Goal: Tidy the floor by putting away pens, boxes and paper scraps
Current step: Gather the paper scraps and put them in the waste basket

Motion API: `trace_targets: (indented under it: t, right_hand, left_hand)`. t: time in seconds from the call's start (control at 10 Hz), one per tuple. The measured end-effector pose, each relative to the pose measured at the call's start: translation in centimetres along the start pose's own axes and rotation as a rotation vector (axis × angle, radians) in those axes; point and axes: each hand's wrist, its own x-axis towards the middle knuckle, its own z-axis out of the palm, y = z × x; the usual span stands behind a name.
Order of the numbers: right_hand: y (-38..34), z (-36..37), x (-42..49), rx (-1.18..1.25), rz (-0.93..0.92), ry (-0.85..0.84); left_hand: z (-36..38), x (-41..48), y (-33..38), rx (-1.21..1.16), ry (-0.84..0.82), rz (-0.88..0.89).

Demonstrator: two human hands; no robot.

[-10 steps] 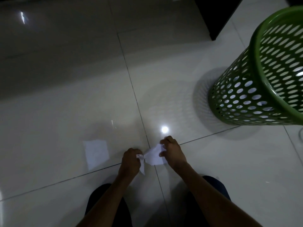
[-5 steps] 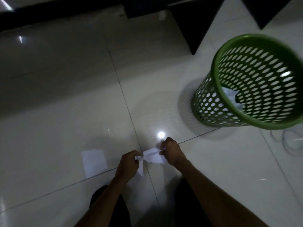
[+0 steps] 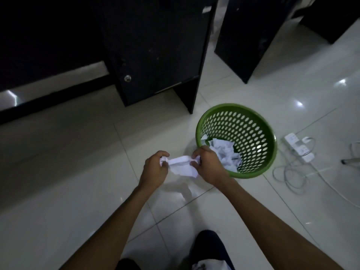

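Observation:
A white paper scrap (image 3: 182, 165) is stretched between my two hands above the tiled floor. My left hand (image 3: 154, 169) grips its left end and my right hand (image 3: 209, 165) grips its right end. Just right of my right hand stands a green perforated basket (image 3: 253, 121), upright, with crumpled white paper (image 3: 226, 152) lying inside it. My right hand overlaps the basket's near left rim in the view.
A black cabinet (image 3: 155, 55) with a round lock stands behind the basket, and another dark cabinet (image 3: 245, 36) further right. A white power strip (image 3: 298, 147) with coiled cables (image 3: 288, 172) lies on the floor right of the basket. My dark-trousered knee (image 3: 210, 248) shows at the bottom.
My view has risen and tilted up, so the cabinets and the basket's inside now show. Both hands have lifted the paper off the floor toward the basket. The flat paper sheet at left has left the view.

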Motion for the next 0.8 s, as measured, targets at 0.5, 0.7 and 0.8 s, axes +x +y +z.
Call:
trace_targets:
  t: [0.5,0.7,0.8]
  right_hand:
    - [11.1,-9.2,-1.2,0.039,0.430,0.282]
    - [12.8,-8.9,-1.4,0.093,0.501,0.211]
    - [13.0,-9.0,-1.3,0.102,0.480,0.177]
  left_hand:
    - [7.8,8.4,11.8,0.005,-0.331,-0.011]
    - [10.6,9.0,12.3,-0.136,-0.585,-0.070]
    - [10.9,8.5,11.8,-0.050,-0.586,0.009]
